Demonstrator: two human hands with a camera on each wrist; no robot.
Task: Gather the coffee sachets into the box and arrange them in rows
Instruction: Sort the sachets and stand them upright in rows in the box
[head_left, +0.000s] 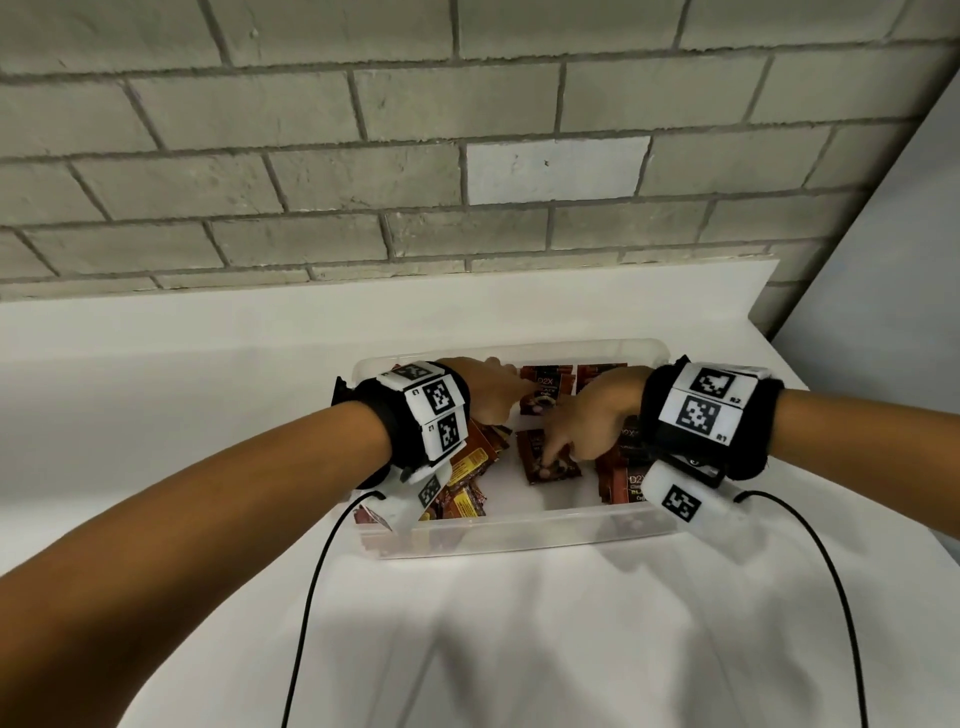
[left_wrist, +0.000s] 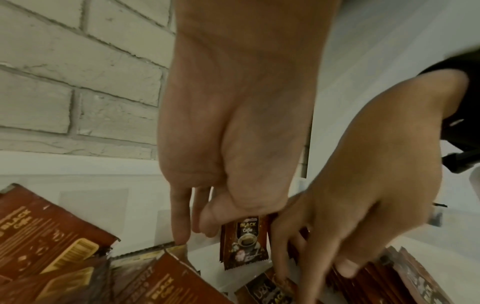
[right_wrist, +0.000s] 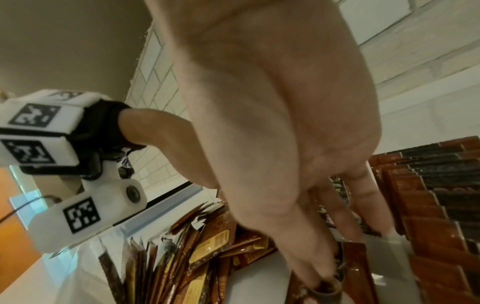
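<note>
A: From the head view, a person is reaching both hands into a clear plastic box (head_left: 644, 353) sitting on a white cloth-covered surface (head_left: 519, 623) below a grey brick wall (head_left: 363, 130). The left hand (head_left: 488, 392) is touching a brown foil coffee sachet (head_left: 545, 392) at the box's far side; the right hand (head_left: 592, 421) is pressing straightened fingers (head_left: 550, 452) on a second brown sachet (head_left: 550, 460) lying flat in the middle.

B: And the rest?

A: A loose heap of sachets (head_left: 467, 483) is lying at the box's left end, a stacked batch (head_left: 623, 483) at the right.

B: The left wrist view?

A: The left hand's (left_wrist: 233, 144) thumb and fingers (left_wrist: 179, 216) are closing round the top of the upright sachet (left_wrist: 244, 242), pinching it, while the right hand (left_wrist: 363, 195) is working just beside it.

B: The right wrist view?

A: The right hand (right_wrist: 272, 123) is extending nearly straight fingers (right_wrist: 311, 267) onto the flat sachet (right_wrist: 355, 267), gripping nothing that I can see. Overlapping sachets in a row (right_wrist: 428, 185) are lining the right.

B: What could go wrong?

A: In my judgement, the slick foil could be sliding under that flat press and skewing the row, and the crowded hands could be knocking the neat stack or the pinched sachet askew.
</note>
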